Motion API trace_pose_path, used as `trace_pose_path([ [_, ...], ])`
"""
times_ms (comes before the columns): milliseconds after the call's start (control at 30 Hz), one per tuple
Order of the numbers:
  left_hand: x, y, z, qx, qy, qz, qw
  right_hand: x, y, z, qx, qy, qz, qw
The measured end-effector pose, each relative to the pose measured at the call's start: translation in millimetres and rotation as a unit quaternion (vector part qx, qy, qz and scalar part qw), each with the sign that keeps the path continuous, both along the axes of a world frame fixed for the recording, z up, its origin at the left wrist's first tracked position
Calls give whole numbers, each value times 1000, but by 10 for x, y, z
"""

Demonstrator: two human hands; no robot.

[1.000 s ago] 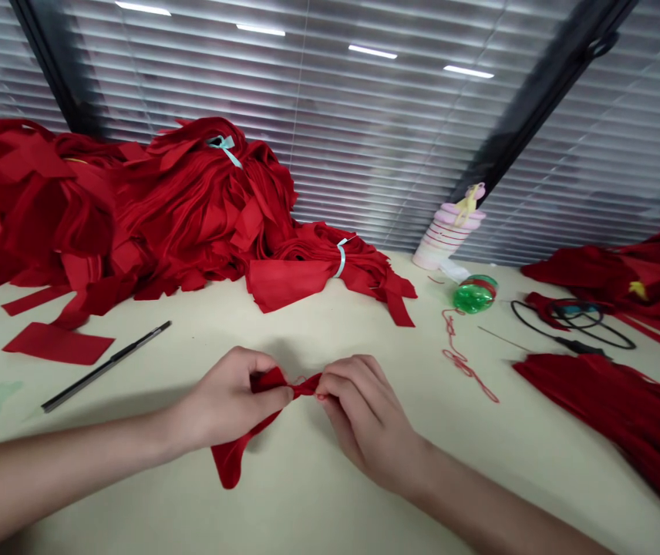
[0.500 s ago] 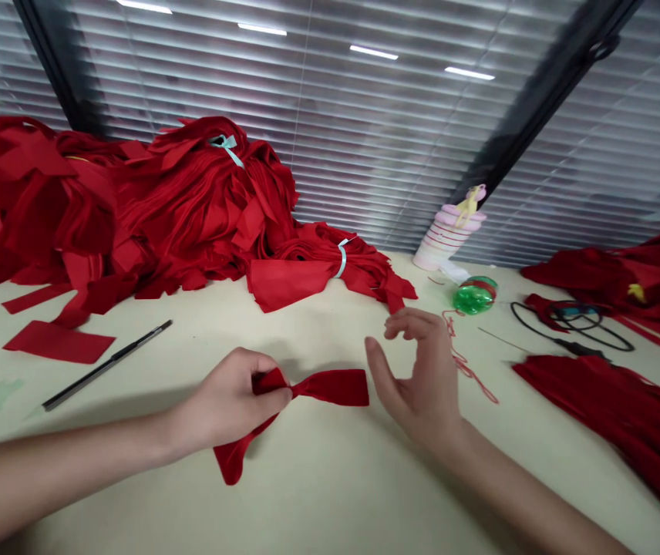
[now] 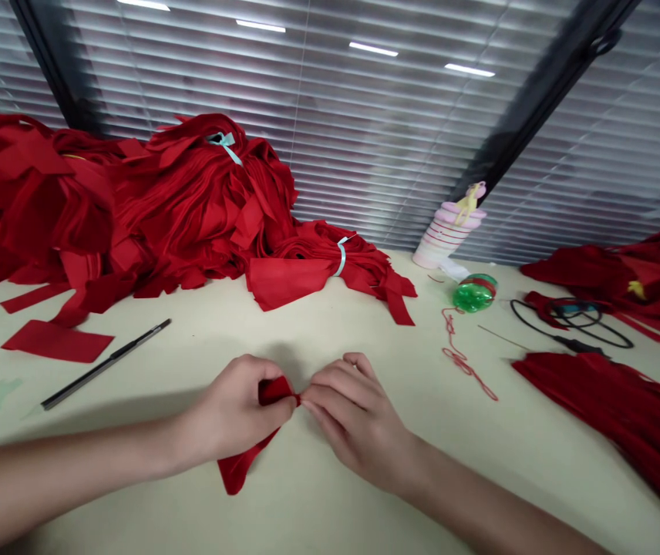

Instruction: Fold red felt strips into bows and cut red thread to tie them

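A red fabric bow (image 3: 242, 465) is held just above the table in front of me. My left hand (image 3: 247, 411) pinches it close to its gathered middle, with one tail hanging below the fingers toward me. From the other side, my right hand (image 3: 358, 416) has its fingertips closed on the bow's narrow gathered part. The right end of the bow is hidden behind that hand. The fingertips of both hands nearly meet.
Bundles of red cloth strips (image 3: 191, 208) lie along the blinds. A black pen (image 3: 107, 364) rests at left. To the right are a pink-and-white spool (image 3: 444, 237), a green ball (image 3: 474, 293) with red string (image 3: 462, 362), a black cable (image 3: 573, 343) and more red fabric (image 3: 613, 416).
My right hand has moved left and closed on the bow's gathered part, covering its right end. My left hand keeps its pinch, shifted slightly right.
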State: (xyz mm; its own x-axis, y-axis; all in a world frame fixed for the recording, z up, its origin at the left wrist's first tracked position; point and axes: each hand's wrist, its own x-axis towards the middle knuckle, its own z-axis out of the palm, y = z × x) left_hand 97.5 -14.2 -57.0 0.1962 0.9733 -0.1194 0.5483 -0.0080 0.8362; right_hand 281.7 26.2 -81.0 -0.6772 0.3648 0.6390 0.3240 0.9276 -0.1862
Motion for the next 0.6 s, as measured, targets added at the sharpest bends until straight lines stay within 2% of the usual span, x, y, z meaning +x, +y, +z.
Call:
trace_pose_path([
  [200,-21,6,56,-29,-24,8,999,-14,-22,23,-17,9,-16,1000],
  [300,-60,8,50,-1,-2,9,1000,18,21,62,-44,29,-36,998],
  [400,-86,22,15,36,22,16,999,86,97,102,-58,36,-92,993],
  [500,-81,41,-11,42,36,19,998,128,134,128,-21,56,-132,989],
  [600,-56,43,-19,68,54,20,996,95,88,121,51,69,-111,990],
])
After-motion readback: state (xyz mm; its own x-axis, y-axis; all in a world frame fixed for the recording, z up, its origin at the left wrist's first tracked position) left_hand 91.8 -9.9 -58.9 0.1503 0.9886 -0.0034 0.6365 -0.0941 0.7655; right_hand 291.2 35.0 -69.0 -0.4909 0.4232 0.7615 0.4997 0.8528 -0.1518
